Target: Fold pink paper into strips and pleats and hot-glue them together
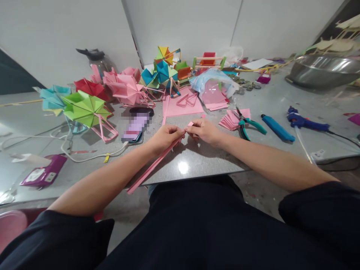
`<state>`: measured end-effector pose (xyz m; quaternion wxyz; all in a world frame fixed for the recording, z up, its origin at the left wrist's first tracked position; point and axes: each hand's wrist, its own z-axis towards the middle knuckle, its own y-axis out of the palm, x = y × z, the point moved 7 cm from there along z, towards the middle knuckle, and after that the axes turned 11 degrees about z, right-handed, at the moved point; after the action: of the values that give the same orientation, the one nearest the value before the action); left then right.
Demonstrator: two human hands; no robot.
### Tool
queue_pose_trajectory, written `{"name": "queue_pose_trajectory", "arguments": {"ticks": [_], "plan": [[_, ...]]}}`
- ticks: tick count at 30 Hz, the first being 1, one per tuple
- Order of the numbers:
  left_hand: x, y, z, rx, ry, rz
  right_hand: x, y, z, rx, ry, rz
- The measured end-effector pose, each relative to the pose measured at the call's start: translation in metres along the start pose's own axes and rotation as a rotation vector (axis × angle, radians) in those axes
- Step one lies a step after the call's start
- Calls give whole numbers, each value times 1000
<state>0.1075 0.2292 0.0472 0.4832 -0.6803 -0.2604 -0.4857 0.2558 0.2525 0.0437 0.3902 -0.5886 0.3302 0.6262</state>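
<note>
Left hand (165, 135) and right hand (203, 130) meet over the near edge of the bench (197, 157), each grip pinched shut on one pink paper strip (153, 165). Strip slants from the fingertips down past the bench edge toward the left forearm. Pliers (247, 123) on folded pink paper just right of right hand; phone (136, 127) left; green paper wheel (84, 108) further left

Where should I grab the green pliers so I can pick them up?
Probably by the green handles, coming from the right. The pliers lie flat on the table with handles spread toward the blue tube, while the metal tip rests on the folded pink paper.
</note>
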Motion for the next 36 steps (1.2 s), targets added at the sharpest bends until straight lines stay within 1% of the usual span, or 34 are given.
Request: {"name": "queue_pose_trajectory", "arguments": {"ticks": [5, 8, 10, 17, 21, 25, 28, 32, 36], "plan": [[1, 1, 1, -101, 79, -58, -7, -3, -2, -19, -16, 38], [2, 2, 0, -161, 84, -118, -12, -5, -2, -19, -47, 59], [2, 3, -1, -171, 75, -123, -13, -6, -2, -17, -65, 56], [-3, 3, 1, -107, 35, -56, -6, -4, 0, -7, -60, 57], [-4, 3, 0, -68, 2, -36, -4, -4, 1, 27, -55, 32], [-4, 3, -2, -38, -40, 14, 0, -3, 3, 35, -23, 9], [-6, 4, -2, -40, -31, 32, 5, -4, 5, 66, 10, 18], [-11, 4, 1, -7, -27, -4, 5, -3, 5, 68, 3, 17], [-6, 5, 0, 8, 36, 46, 6, -1, 5, 51, 0, 7]]}}
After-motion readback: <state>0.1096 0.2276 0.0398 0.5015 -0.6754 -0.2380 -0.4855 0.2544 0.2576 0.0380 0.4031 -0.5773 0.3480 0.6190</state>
